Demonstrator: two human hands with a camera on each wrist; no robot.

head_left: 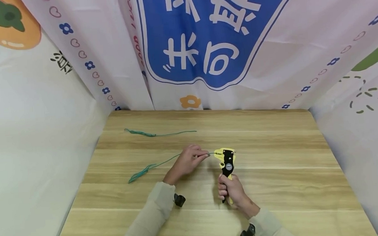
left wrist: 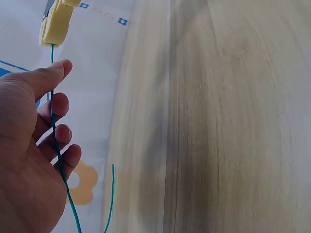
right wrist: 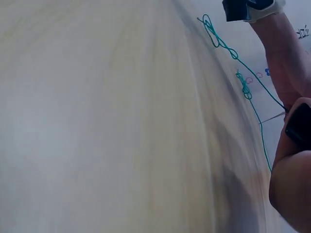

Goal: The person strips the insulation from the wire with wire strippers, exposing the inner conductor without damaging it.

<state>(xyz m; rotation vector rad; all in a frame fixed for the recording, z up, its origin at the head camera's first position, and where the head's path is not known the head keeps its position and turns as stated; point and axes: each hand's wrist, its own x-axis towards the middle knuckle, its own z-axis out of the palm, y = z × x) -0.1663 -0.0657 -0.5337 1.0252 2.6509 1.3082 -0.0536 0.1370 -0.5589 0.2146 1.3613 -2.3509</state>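
Note:
My left hand [head_left: 188,160] pinches a green wire [head_left: 165,161] near one end, thumb against the index finger. That end runs into the yellow jaws of a yellow-and-black wire stripper [head_left: 228,161]. With curled fingers, my right hand [head_left: 232,187] grips the stripper's handles, and the tool stands head away from me above the table. In the left wrist view the wire [left wrist: 61,162] passes along the fingers up to the stripper's yellow head [left wrist: 57,26]. The bundled tail of this wire lies on the table to the left. The wire tip inside the jaws is hidden.
A second green wire [head_left: 141,133], bundled at its left end, lies farther back on the wooden table [head_left: 276,184]. Printed cloth walls [head_left: 261,89] close in the back and both sides. Black wrist cameras [head_left: 179,200] sit at both cuffs.

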